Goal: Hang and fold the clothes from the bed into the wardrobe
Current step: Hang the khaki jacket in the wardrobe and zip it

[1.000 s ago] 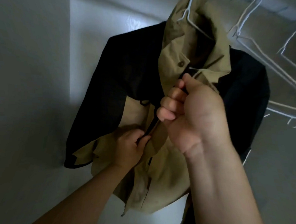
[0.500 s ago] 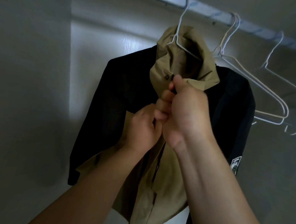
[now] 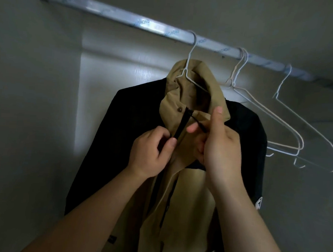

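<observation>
Now jacket [image 3: 188, 188] hangs on hanger [image 3: 188, 61] from wardrobe rail [image 3: 110, 10], zip up to collar. Vs 0.5 s ago, hands have moved apart. L hand [image 3: 152, 150] pinches zip edge below collar. R hand [image 3: 220, 146] has loosened from fist, thumb up, fingers holding just zip pull [image 3: 198, 123].

My jacket [image 3: 187, 194] is soft, matt cloth, tan and black. The rail [image 3: 128, 20] is shiny metal. The hangers [image 3: 289, 120] are thin, smooth wire.
</observation>
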Available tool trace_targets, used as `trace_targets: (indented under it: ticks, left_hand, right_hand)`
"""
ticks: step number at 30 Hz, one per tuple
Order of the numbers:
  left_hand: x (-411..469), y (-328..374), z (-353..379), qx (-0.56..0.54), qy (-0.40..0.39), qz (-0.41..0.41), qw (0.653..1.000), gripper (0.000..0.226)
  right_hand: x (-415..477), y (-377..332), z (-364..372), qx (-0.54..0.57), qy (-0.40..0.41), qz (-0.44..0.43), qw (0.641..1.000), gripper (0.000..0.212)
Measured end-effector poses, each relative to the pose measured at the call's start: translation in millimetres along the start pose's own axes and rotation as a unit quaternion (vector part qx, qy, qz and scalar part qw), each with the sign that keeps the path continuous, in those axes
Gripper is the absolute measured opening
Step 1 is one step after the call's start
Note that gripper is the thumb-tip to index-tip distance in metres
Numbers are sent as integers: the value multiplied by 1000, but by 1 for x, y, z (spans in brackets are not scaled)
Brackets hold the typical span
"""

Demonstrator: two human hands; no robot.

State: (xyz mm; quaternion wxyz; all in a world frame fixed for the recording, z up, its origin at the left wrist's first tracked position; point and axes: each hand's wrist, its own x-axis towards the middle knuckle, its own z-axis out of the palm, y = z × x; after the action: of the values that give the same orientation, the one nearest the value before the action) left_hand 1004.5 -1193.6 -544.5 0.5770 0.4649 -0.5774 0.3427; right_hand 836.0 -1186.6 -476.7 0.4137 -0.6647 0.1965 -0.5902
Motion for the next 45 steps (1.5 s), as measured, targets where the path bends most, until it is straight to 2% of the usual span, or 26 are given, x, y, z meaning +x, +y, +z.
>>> trace_targets:
  ticks: [3,6,11,14,17,20,22,24,26,29,31,33,35,38,41,43,45]
  left_hand:
    - [15,7,-4,-17,32,6,999,27]
    - [35,15,-12,-36,55,-16,998,19]
    - [54,22,-24,-89,16,-30,995,28]
    - [58,18,-28,-71,-2,-26,997,24]
    - [65,11,-32,-12,-42,-3,999,31]
    - [75,5,-38,18,-129,35,991,43]
    - [80,2,-42,42,-171,44,983,41]
    - [85,0,-46,49,-181,44,981,26]
    - [90,1,-49,53,-173,59,982,12]
    - [93,7,-51,39,-153,67,985,10]
    - [95,11,-52,42,-132,77,987,11]
    - [97,14,-55,48,-133,92,986,12]
    - [100,16,-59,39,-162,71,984,14]
    - [102,16,-63,37,-188,12,981,16]
    - [102,14,-67,-64,-243,-69,966,3]
    - [103,15,-73,-94,-291,-81,949,11]
    - [105,16,-77,-114,-302,-84,943,15]
  right_hand:
    - [1,10,-9,-51,105,-92,989,52]
    - [4,12,-15,-125,135,-169,968,28]
    - [12,16,-12,-220,65,-206,951,33]
    - [13,17,-10,-212,39,-232,949,14]
    - [16,18,-14,-176,-40,-279,943,34]
    - [21,18,-19,-168,-132,-308,927,44]
    - [24,17,-22,-169,-176,-309,919,49]
    - [26,16,-25,-198,-208,-314,905,53]
    - [29,14,-27,-252,-206,-342,882,41]
    - [35,11,-25,-305,-189,-400,843,23]
    - [37,11,-24,-307,-170,-412,841,22]
    - [39,10,-25,-294,-140,-396,858,20]
    - [40,10,-26,-298,-125,-404,856,15]
    - [41,11,-25,-308,-137,-443,831,11]
    - [41,11,-24,-311,-139,-459,821,11]
    - [41,12,-23,-331,-124,-470,809,14]
    - [41,12,-21,-345,-110,-477,800,17]
